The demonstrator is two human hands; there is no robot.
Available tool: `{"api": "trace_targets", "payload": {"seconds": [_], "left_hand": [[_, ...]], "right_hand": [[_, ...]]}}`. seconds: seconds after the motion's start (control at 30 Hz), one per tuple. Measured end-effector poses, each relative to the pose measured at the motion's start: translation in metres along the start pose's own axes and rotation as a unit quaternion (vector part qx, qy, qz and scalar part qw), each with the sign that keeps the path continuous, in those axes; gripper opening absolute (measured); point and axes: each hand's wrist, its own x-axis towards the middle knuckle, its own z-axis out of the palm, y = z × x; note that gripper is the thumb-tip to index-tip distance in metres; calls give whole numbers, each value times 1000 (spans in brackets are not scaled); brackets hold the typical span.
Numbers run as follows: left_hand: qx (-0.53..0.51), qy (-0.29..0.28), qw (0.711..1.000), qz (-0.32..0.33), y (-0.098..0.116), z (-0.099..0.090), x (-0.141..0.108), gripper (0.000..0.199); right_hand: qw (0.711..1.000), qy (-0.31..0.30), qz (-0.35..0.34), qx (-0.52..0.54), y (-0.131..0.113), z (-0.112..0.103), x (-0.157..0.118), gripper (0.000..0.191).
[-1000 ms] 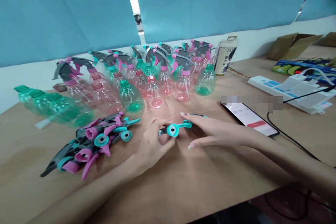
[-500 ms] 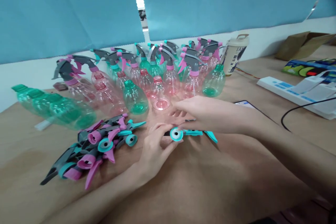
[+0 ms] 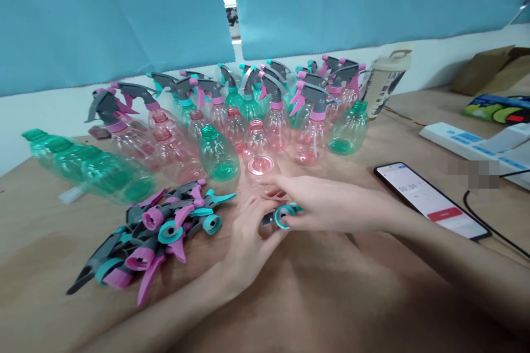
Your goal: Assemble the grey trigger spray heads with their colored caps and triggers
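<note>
Between both hands is a grey and teal spray head (image 3: 285,216), its round collar facing the camera. My left hand (image 3: 252,234) grips its grey end from the left. My right hand (image 3: 308,201) is closed over its right part and hides most of the trigger. To the left lies a pile of loose grey, pink and teal spray heads (image 3: 169,231). Just beyond my hands stand open bottles, among them a pink one (image 3: 259,149) and a green one (image 3: 218,154). Several bottles with spray heads fitted (image 3: 312,127) stand behind them.
Green bottles (image 3: 95,168) lean together at the left. A lit phone (image 3: 433,198) lies right of my right hand, with a white power strip (image 3: 472,146) and black cable beyond it. A cup (image 3: 385,85) stands at the back, with a cardboard box (image 3: 482,74) further right.
The view has shifted, revealing more of the phone. My right hand has come down over the teal spray head and now covers its trigger, which was visible before.
</note>
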Motion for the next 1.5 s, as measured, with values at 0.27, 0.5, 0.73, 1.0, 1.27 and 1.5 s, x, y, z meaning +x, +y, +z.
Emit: {"api": "trace_targets", "payload": {"seconds": [0.27,0.5,0.73,1.0,1.27,1.5], "left_hand": [[-1,-3,1000,7,-2,-2,1,21],[-5,5,1000,23,-3,0,2,21],[21,9,999,39,-5,0,1,24],[38,13,999,31,-4,1,0,27],[45,11,998,34,-2,1,1,24],[33,11,999,24,-1,0,2,26]], "right_hand": [[994,-58,4,94,6,-1,7,42],[985,-51,11,163,13,3,9,43],[989,-10,49,142,7,7,8,38],[986,-24,54,153,6,3,8,35],[984,-9,57,166,1,4,5,38],[981,-38,53,183,10,1,9,36]]}}
